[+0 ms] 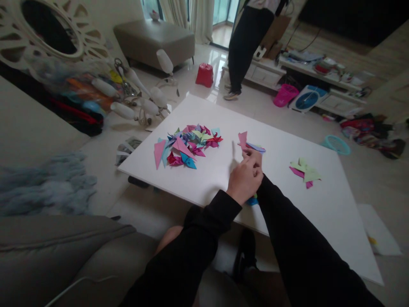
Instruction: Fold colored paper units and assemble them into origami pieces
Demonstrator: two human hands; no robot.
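Over the tabletop (201, 185), between near and far edges, our left grip (244, 178) and right grip (254, 158) pinch pink paper (243, 140), probably light, crisp, easily creased; best held by folds.

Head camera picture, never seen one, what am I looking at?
No machine here: a camera worn on someone's head looks forward and down at that person's bare left hand and right hand. The hands are close together over a white rectangular table, seemingly holding a pink folded paper piece; which fingers grip it is unclear. A multicoloured heap of folded paper lies to their left, a smaller lime-green and magenta paper cluster to their right. Another person in black trousers stands beyond.
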